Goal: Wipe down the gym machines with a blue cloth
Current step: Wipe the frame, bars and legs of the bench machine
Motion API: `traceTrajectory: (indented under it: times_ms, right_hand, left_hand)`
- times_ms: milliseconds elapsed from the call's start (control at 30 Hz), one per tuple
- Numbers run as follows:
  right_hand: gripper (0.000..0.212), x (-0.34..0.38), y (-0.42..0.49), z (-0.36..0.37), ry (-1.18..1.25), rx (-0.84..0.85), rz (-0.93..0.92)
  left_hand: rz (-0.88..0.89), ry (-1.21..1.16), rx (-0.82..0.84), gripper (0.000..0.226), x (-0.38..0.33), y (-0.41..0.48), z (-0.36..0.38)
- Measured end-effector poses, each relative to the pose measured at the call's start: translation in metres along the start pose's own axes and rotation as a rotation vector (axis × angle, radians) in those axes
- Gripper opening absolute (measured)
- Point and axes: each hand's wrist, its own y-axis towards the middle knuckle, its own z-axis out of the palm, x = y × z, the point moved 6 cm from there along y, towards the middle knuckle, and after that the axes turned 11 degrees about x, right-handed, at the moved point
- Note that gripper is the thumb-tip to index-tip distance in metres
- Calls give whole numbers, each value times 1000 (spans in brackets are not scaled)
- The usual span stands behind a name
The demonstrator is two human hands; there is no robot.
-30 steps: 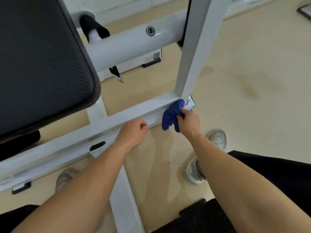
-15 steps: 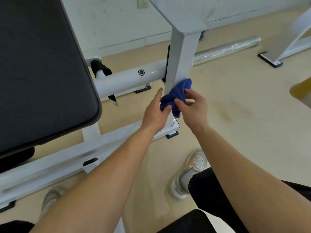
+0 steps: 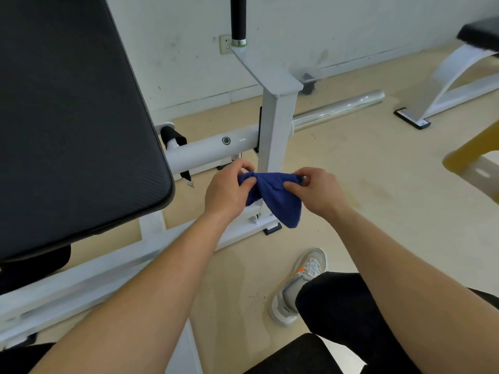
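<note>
Your left hand and right hand each pinch an end of the cloth, stretched before the white post, with the black pad left of the post and a chrome bar behind it.

The pad runs off the top and left edges. My cloth covers the foot of the post and hides the fingertips of my left hand. The grip is cut by the top edge and the bench by the right, where a yellow shape is blurred. The sticker is too small to read. My leg covers part of my shoe.
</note>
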Motion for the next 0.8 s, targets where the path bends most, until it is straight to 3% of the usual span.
traceTrajectory:
  times_ms: [167,333,400,567,800]
  right_hand:
    - [29,-3,0,3,-254,104,39]
    - [35,24,-7,10,32,141,-168]
    - [40,31,-5,18,27,146,-179]
    - [10,28,6,21,-3,111,-127]
    - [9,7,11,21,-152,240,-84]
  left_hand:
    - [-26,99,48,2,0,0,1]
    - [-5,172,111,5,-21,9,0]
    - [25,169,158,6,-28,14,2]
    - [41,182,224,7,-27,20,-1]
    - [116,499,152,8,-29,16,-9]
